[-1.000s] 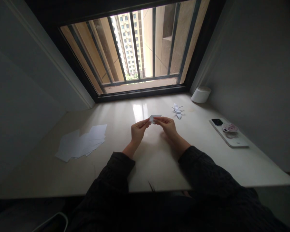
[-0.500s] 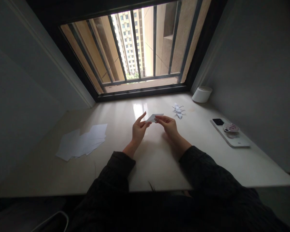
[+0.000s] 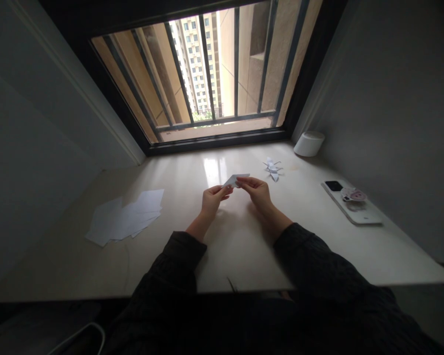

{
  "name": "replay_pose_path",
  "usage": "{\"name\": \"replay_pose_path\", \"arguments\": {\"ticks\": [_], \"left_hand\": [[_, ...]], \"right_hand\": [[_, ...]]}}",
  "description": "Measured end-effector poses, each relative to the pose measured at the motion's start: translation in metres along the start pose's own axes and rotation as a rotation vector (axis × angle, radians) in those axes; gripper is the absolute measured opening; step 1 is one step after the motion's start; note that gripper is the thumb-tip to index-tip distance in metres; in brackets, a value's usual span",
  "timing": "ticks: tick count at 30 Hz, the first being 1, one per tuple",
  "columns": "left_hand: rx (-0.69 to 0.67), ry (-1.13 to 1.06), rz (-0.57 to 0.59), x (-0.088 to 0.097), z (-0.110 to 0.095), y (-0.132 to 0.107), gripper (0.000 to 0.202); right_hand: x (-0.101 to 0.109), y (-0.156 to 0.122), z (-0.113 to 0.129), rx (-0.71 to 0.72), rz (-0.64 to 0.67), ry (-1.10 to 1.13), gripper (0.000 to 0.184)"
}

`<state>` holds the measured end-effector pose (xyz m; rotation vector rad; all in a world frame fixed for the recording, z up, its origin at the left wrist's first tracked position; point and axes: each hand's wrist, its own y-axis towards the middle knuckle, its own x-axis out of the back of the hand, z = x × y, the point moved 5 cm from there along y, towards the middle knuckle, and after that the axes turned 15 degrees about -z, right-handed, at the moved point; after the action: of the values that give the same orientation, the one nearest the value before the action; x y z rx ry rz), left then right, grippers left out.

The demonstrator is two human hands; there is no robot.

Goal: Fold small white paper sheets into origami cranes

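A small folded piece of white paper (image 3: 234, 180) is held up over the table between my two hands. My left hand (image 3: 211, 198) pinches its left end, thumb on top and fingers curled beneath. My right hand (image 3: 257, 191) grips its right side between thumb and fingertips, which cover part of the folds. Beyond my right hand, folded white paper cranes (image 3: 273, 170) rest close together on the table; how many cannot be made out exactly.
Loose white paper sheets (image 3: 128, 217) lie overlapping at the left of the pale table (image 3: 240, 261). A phone with a grip (image 3: 351, 202) lies on the right. A white cylindrical object (image 3: 309, 144) stands by the right wall, near the barred window (image 3: 222, 140).
My left index finger, raised before, has come down, and the left hand's fingers have closed on the folded paper. The right hand keeps its hold nearly unmoved.
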<state>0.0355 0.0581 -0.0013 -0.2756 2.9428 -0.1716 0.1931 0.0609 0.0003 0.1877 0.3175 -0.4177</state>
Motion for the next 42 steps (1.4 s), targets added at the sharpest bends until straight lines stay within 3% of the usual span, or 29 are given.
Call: {"name": "replay_pose_path", "arguments": {"ticks": [6,10,16,25,30,35,42], "left_hand": [[-0.012,0.000,0.027,-0.002,0.000,-0.002,0.035],[-0.093,0.117,0.068,-0.004,0.000,-0.001,0.036],[-0.094,0.180,0.078,-0.003,-0.003,-0.004,0.040],[-0.121,0.191,0.041,-0.003,-0.006,-0.007,0.042],[-0.130,0.152,0.115,-0.007,-0.004,-0.009,0.041],[-0.153,0.166,0.096,-0.006,-0.003,-0.008,0.040],[-0.117,0.197,0.102,-0.004,0.001,-0.005,0.042]], "right_hand": [[0.001,0.002,-0.003,-0.004,-0.001,-0.010,0.028],[0.001,0.003,-0.001,0.087,0.033,-0.073,0.024],[-0.002,-0.001,0.006,0.187,0.091,-0.210,0.023],[-0.004,-0.002,-0.003,0.043,0.039,-0.071,0.031],[-0.002,0.000,-0.003,0.035,0.015,-0.042,0.031],[-0.004,-0.001,-0.004,0.054,0.064,-0.098,0.041],[-0.001,0.000,-0.007,0.029,0.017,-0.023,0.027]]}}
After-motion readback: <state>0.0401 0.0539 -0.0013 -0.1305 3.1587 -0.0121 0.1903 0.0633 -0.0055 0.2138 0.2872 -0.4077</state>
